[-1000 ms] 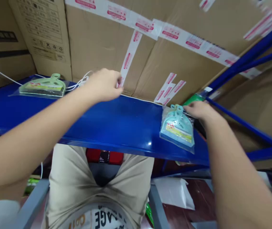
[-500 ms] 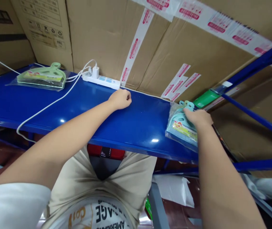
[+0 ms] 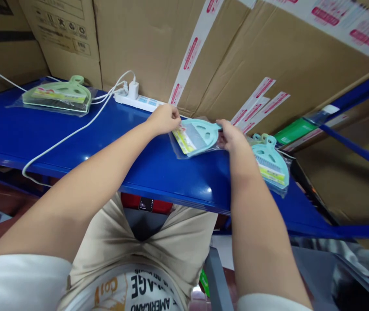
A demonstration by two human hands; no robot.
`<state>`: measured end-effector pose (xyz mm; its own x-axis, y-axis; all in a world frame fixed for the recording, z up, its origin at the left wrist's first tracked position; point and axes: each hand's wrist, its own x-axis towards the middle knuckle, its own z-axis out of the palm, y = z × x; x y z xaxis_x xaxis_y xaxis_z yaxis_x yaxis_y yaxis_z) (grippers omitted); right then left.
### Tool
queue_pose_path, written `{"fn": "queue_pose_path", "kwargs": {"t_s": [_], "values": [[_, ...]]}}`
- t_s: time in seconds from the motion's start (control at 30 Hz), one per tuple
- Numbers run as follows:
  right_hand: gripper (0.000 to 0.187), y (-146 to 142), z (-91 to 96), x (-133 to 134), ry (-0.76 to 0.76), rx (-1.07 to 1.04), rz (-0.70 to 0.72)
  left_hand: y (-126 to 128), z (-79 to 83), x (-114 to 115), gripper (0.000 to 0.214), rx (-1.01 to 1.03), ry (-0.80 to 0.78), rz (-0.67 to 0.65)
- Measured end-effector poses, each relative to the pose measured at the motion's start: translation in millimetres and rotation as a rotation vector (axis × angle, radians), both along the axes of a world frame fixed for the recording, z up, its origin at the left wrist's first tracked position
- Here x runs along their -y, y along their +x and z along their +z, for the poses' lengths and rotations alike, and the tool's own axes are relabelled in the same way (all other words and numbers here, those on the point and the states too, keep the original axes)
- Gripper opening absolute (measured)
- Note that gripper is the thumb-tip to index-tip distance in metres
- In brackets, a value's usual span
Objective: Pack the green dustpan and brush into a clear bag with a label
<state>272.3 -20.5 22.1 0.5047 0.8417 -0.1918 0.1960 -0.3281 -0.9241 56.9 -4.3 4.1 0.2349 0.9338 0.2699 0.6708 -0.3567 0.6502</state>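
Both of my hands hold one bagged light-blue mini dustpan set just over the blue shelf. My left hand pinches its left end, by the yellow label. My right hand grips its handle end on the right. A second bagged blue dustpan set lies on the shelf just right of my right wrist. A green bagged set lies far left on the shelf.
Taped cardboard boxes stand along the back of the shelf. A white power strip with a plugged charger and white cables lies behind my left hand. Blue rack beams cross at the right.
My right hand lifted a blue dustpan set off the pile at the right and carried it left to the shelf's middle. My left hand took hold of its other end.
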Motion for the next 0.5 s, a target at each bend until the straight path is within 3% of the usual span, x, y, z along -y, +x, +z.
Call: {"fn": "queue_pose_path", "kwargs": {"t_s": [0.1,0.27,0.5], "values": [[0.037,-8,-8.0,7,-0.04,-0.13,0.019,3,-5.3,-3,0.025,-0.057,-0.042,-0.035],[0.032,1,-9.9,13,0.035,-0.264,0.048,3,-12.0,-7,0.034,-0.115,-0.072,-0.013],[0.027,14,-15.3,-2,0.218,-0.365,0.002,2,-14.2,-19,0.04,0.097,-0.164,0.056]]}}
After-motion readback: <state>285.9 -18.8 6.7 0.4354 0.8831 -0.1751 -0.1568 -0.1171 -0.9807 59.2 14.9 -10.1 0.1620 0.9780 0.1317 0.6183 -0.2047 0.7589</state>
